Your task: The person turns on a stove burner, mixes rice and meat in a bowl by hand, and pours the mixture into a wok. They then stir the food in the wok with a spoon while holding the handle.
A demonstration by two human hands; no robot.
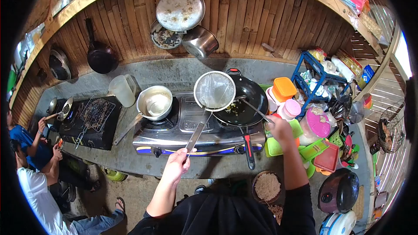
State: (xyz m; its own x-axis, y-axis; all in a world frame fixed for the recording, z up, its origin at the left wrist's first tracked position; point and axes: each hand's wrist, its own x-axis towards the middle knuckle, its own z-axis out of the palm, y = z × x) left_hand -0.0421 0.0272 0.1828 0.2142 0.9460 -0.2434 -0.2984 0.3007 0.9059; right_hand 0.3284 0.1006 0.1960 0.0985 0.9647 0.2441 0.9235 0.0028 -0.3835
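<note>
My left hand (pixel 176 163) is closed around the flat metal handle of a round mesh strainer (pixel 215 90), held above the middle of the silver gas stove (pixel 198 137). The strainer overlaps the left rim of a black wok (pixel 252 98) on the right burner. Closed on a metal spatula's handle (pixel 257 109), my right hand (pixel 281 127) is right of the wok. The spatula's head is down in the wok, beside small greenish-brown bits of food (pixel 235 108). Whether anything lies in the strainer is hard to tell.
A metal saucepan (pixel 155 103) sits on the left burner, near a plastic jug (pixel 123 90). Colourful containers (pixel 284 88) and a blue rack (pixel 302 78) stand right. Two people (pixel 37 182) are at the left by another stove (pixel 89 122). A bowl of rice-like food (pixel 267 187) is low right.
</note>
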